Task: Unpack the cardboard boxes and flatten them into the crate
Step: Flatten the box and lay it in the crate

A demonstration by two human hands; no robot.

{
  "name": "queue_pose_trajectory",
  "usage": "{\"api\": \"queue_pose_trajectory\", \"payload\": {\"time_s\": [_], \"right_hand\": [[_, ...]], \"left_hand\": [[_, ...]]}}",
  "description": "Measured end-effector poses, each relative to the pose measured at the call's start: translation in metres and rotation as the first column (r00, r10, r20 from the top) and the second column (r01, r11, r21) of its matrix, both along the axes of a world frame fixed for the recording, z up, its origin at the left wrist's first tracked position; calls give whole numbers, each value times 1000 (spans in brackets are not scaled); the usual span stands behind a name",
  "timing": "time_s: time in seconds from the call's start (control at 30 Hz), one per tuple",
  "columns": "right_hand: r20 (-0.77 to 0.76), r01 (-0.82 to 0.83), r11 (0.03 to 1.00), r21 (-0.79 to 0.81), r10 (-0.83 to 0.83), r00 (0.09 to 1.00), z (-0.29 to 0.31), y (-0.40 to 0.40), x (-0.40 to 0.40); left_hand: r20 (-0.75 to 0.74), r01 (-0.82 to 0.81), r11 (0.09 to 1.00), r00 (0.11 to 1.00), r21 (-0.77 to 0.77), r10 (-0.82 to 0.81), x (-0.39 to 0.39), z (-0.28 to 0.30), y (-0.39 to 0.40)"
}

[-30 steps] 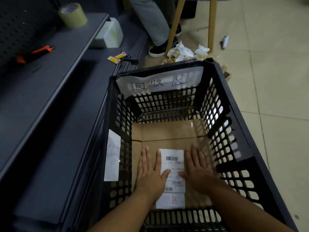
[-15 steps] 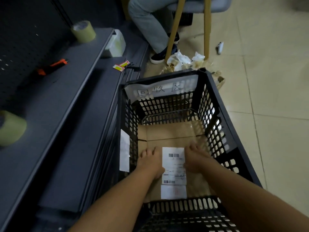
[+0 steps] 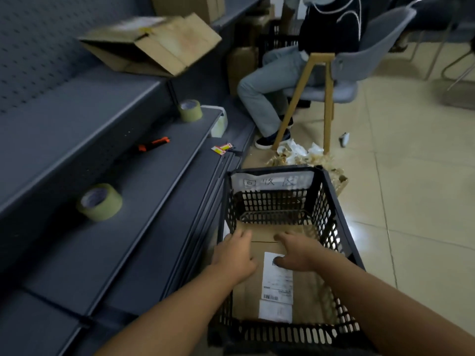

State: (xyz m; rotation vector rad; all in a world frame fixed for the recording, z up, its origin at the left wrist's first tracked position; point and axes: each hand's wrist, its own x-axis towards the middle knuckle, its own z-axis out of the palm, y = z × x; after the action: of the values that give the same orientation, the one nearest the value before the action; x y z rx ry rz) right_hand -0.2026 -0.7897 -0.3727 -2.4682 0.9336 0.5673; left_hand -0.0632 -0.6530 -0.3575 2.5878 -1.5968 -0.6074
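From the head camera, a flattened brown cardboard box point(image 3: 303, 286) with a white shipping label point(image 3: 279, 283) lay in the black slotted plastic crate point(image 3: 331, 199). Left hand point(image 3: 235, 255) and right hand point(image 3: 295, 251) hovered above it, fingers relaxed, grasping nothing.

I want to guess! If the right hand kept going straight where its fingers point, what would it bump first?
Probably the crate's far wall; the right hand points along the cardboard toward it. Depth is unclear.
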Motion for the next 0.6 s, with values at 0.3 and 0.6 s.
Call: {"api": "queue_pose_trajectory", "payload": {"time_s": [0.3,0.6], "right_hand": [[101,-94,989,-112,105,989,99,55,20],[219,-228,946,-232,279,935,191,139,57]], "left_hand": [[155,-160,982,973,-96,174,39,110,101],[216,-300,941,919,-157,330,49,179,235]]}}
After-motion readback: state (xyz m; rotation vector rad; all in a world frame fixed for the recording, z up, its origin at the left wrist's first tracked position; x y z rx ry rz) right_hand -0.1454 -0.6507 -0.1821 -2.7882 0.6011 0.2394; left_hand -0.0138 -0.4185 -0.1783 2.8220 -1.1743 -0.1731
